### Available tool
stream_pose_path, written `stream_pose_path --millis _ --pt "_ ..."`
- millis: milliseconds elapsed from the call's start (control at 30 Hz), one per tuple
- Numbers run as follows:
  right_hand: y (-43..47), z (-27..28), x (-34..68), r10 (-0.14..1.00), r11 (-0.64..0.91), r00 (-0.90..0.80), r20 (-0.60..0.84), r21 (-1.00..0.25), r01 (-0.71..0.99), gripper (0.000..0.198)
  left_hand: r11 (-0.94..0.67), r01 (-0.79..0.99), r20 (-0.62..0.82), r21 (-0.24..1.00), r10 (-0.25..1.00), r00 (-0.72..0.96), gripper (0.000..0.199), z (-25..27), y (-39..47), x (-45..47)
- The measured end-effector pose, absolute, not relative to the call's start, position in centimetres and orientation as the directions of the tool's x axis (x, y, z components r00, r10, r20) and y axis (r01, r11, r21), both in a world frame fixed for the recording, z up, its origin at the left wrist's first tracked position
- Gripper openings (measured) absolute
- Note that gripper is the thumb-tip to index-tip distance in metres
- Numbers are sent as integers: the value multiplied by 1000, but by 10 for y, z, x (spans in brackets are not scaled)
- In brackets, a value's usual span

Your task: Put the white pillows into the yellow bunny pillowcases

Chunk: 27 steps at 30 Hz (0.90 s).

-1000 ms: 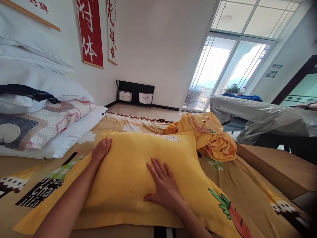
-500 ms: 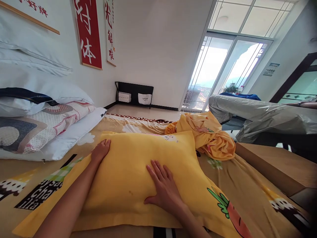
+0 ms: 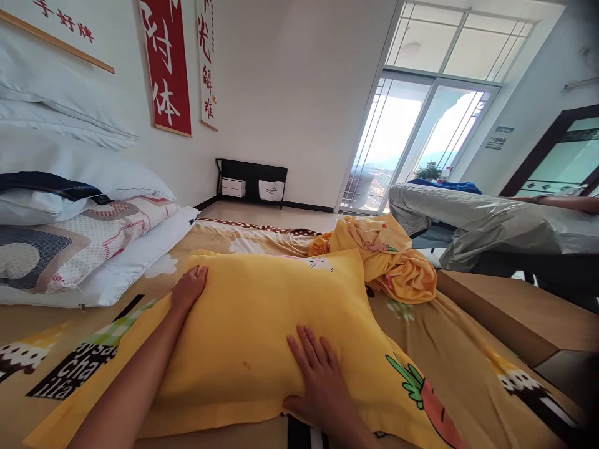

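Note:
A plump yellow pillow [image 3: 243, 318] lies flat in front of me on a patterned bed sheet. A carrot [image 3: 437, 399] is printed on its near right corner and a small animal face on its far edge. My left hand [image 3: 189, 287] rests against the pillow's left side, fingers close together and laid on the cloth. On the pillow's near right part, my right hand [image 3: 322, 380] lies palm down with the fingers spread, its thumb by the near edge. Beyond the pillow, a crumpled yellow cloth [image 3: 381, 255] with a carrot print is bunched up.
White and patterned pillows [image 3: 126, 231] are stacked at the left. A wooden bed edge [image 3: 515, 312] runs along the right. Plastic-covered furniture [image 3: 491, 215] stands behind it, with another person's arm [image 3: 573, 204] over it. A black rack [image 3: 250, 178] stands by the far wall.
My right hand has slid towards me and slightly right over the pillow, to its near edge. My left hand stays in place. The view has shifted slightly.

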State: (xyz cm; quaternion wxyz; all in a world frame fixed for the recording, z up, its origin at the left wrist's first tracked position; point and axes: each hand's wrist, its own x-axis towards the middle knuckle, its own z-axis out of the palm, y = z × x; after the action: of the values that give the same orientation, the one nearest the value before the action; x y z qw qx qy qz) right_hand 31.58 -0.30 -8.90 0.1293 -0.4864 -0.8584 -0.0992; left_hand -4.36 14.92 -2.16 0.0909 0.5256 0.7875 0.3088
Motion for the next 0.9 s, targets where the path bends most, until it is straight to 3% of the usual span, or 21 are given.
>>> stream_pose_path --millis 100,167,300,467,567,700,800,900 --pt "-12 -106 329 795 502 -487 362 59 863 115 193 795 297 575 856 -423 57 -15 143 -39" --pt "-19 -117 341 770 502 -489 410 84 861 110 61 843 406 534 856 -319 53 -4 138 -35" --pt "-28 -109 360 644 557 -531 550 139 819 92 -415 880 520 232 817 248 53 26 109 -9" --pt "-13 -27 342 545 652 -440 714 -31 757 36 -737 664 329 -126 600 729 61 19 47 63" --pt "22 2 318 550 620 -382 743 -57 782 38 -742 623 339 -248 536 773 75 -2 32 86" --pt "67 -12 313 725 508 -376 577 -79 858 49 -715 602 392 -356 471 791 68 -11 41 54" --pt "80 -34 343 808 373 -256 530 -124 919 53 -601 731 481 -325 560 674 65 -20 48 -2" --pt "81 -53 388 855 220 -93 510 -193 956 56 -451 868 513 -206 706 489 68 -47 43 -58"
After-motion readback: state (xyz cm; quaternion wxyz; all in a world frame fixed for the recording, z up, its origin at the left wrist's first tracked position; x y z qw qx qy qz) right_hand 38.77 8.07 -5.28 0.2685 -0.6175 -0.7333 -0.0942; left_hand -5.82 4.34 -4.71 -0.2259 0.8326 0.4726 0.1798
